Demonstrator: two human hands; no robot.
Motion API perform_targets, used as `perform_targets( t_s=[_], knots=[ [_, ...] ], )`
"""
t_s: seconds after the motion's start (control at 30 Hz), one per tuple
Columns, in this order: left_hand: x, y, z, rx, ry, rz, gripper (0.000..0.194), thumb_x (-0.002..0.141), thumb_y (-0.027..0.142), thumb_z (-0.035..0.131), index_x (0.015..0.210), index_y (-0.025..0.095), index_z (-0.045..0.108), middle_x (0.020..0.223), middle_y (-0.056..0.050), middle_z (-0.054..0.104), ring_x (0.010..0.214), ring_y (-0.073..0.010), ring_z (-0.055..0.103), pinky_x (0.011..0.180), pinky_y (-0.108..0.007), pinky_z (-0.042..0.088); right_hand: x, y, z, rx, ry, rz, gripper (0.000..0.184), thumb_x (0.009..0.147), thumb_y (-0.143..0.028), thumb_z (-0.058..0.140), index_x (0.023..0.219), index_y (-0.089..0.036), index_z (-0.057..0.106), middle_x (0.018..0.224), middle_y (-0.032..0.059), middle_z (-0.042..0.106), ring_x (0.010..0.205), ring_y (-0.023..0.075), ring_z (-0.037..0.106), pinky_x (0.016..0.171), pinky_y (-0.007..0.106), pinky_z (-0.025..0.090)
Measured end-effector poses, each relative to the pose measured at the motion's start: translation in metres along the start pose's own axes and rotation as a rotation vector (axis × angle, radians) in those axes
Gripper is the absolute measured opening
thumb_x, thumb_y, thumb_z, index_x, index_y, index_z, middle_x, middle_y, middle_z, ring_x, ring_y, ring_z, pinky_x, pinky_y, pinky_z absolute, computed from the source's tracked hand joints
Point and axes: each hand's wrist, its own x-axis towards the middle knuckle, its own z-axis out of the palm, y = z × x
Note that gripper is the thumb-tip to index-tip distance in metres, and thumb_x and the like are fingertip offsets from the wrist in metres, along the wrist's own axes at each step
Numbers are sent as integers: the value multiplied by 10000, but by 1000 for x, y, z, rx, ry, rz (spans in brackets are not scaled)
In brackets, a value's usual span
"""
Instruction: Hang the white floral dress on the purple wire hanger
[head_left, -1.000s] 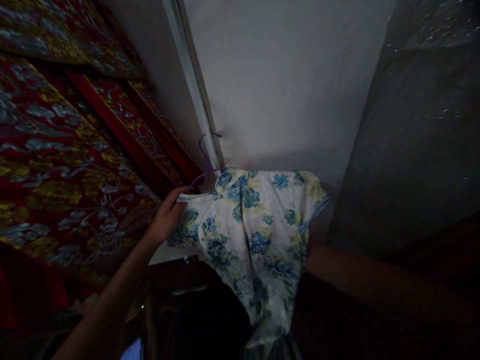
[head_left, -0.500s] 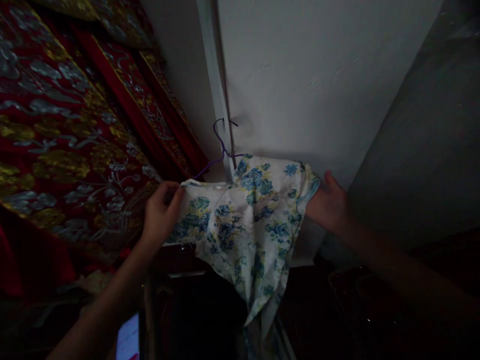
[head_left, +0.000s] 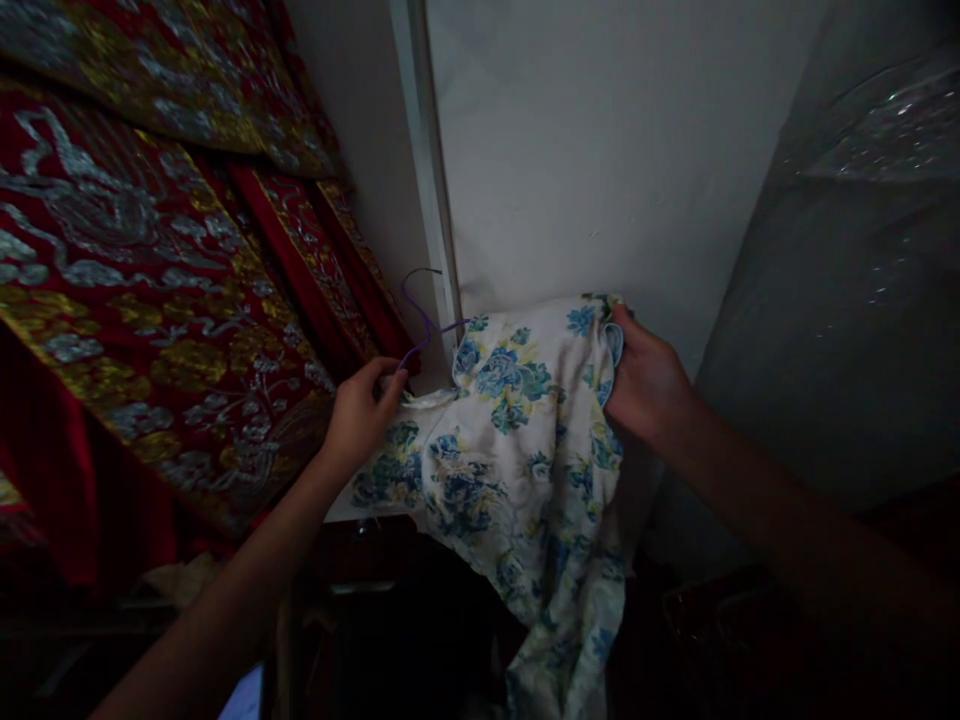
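A white blouse (head_left: 517, 410) with blue, green and yellow flowers hangs in front of me. Its neck opening sits around a thin purple clothes hanger (head_left: 426, 335), whose hook points up. My left hand (head_left: 367, 410) is closed, thumb and fingers pinching the hanger's left arm beside the blouse's left shoulder. At the opposite shoulder my right hand (head_left: 649, 385) grips the blue-edged sleeve between thumb and fingers, holding that side spread out. Most of the hanger's right arm is hidden under the cloth. The lower part of the blouse falls in folds.
Red cloth (head_left: 202, 370) with gold and silver embroidery hangs on the left. Behind the blouse is a pale wall (head_left: 585, 150) with a vertical strip (head_left: 427, 130). Clear plastic sheeting (head_left: 885, 140) covers the right side. A lit phone screen (head_left: 244, 695) shows at the bottom left.
My left hand has shifted right, from the blouse's shoulder edge onto the hanger arm. My right hand has closed on the sleeve, and the hanger's hook has moved slightly left and down.
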Motion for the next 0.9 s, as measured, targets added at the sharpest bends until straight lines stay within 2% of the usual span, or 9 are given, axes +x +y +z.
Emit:
perform_targets(
  t_s=[0.17, 0.23, 0.33, 0.4, 0.47, 0.53, 0.63, 0.77, 0.9],
  knots=[
    [5, -11, 4, -88, 62, -42, 227, 949, 313, 525, 1034, 175, 685, 978, -67, 753, 907, -221, 685, 820, -320, 510, -24, -25, 18, 45, -189, -10, 552, 898, -687, 464, 1122, -255, 725, 889, 90, 742, 926, 294, 726, 797, 453, 587],
    [2, -15, 4, -153, 118, -89, 225, 930, 333, 560, 1052, 178, 667, 988, -68, 731, 918, -225, 673, 819, -327, 516, -40, -36, 24, 81, -477, 6, 486, 803, -639, 682, 1076, -244, 756, 898, 71, 754, 880, 270, 741, 776, 416, 597],
    [-10, -12, 2, -279, 190, -106, 281, 923, 417, 607, 1074, 182, 635, 977, -65, 692, 898, -213, 653, 784, -310, 517, -67, -47, 29, -52, -1100, 63, 413, 730, -393, 854, 1106, -242, 776, 1002, 48, 780, 941, 243, 759, 823, 352, 603],
    [-22, 1, 1, -374, 187, -100, 307, 948, 460, 585, 1086, 189, 629, 983, -61, 677, 901, -202, 642, 785, -296, 512, -80, -40, 33, -271, -1231, 22, 420, 784, -294, 821, 1197, -270, 752, 1105, 44, 778, 1024, 236, 750, 881, 341, 601],
    [-33, 21, 2, -478, 165, -125, 312, 986, 472, 521, 1075, 198, 641, 1001, -61, 675, 904, -192, 633, 785, -287, 510, -87, -19, 41, -510, -1012, -132, 619, 792, -262, 814, 1383, -294, 633, 1307, 71, 705, 1186, 256, 686, 995, 389, 568],
    [-43, 45, 2, -631, 146, -195, 312, 1004, 464, 473, 1038, 208, 647, 1003, -57, 674, 871, -182, 628, 748, -282, 514, -91, 11, 51, -730, -690, -320, 970, 738, -249, 852, 1581, -267, 371, 1569, 141, 468, 1427, 319, 476, 1143, 502, 447],
    [-54, 80, 4, -905, 94, -342, 277, 990, 453, 469, 979, 229, 631, 981, -52, 661, 807, -175, 625, 706, -293, 538, -94, 56, 67, -937, -472, -563, 1223, 708, -255, 850, 1652, -233, 74, 1688, 200, 178, 1551, 403, 190, 1211, 667, 236],
    [-65, 101, 8, -1084, -54, -465, 212, 845, 432, 686, 955, 259, 634, 925, -43, 641, 729, -167, 620, 616, -281, 540, -99, 86, 74, -901, -385, -714, 1140, 750, -290, 774, 1637, -254, 58, 1450, 190, 500, 1305, 392, 497, 1052, 611, 432],
    [-74, 66, 14, -1032, -78, -409, 344, 718, 367, 817, 993, 273, 632, 991, -45, 654, 774, -177, 638, 661, -301, 557, -109, 91, 59, -930, -337, -604, 936, 720, -300, 757, 1535, -291, 296, 1172, 133, 589, 1042, 355, 592, 853, 510, 522]
  ],
)
